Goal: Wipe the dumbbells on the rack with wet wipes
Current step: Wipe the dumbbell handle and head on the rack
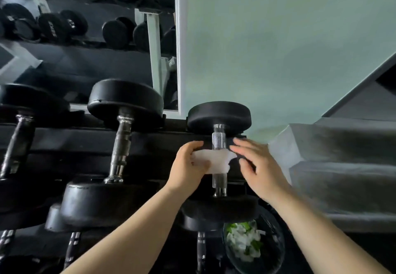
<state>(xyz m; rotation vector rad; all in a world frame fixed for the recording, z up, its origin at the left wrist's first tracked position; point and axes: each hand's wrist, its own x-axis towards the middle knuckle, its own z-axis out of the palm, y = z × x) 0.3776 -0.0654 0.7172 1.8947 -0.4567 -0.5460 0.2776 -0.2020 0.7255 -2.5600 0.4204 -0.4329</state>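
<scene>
A small black dumbbell (219, 115) lies at the right end of the rack's top tier, its chrome handle (219, 140) pointing toward me. My left hand (188, 164) grips a white wet wipe (216, 160) and holds it across the middle of that handle. My right hand (257, 166) hovers just right of the handle with fingers spread and blurred, fingertips near the wipe's right edge; I cannot tell if they touch it. A larger dumbbell (125, 100) lies to the left on the same tier.
The black rack (64, 141) runs left with more dumbbells on lower tiers. A bin lined with a dark bag (274, 239) holds used wipes below the rack's right end. A mirror (85, 38) stands behind, a green wall (278, 49) and grey steps (342, 166) to the right.
</scene>
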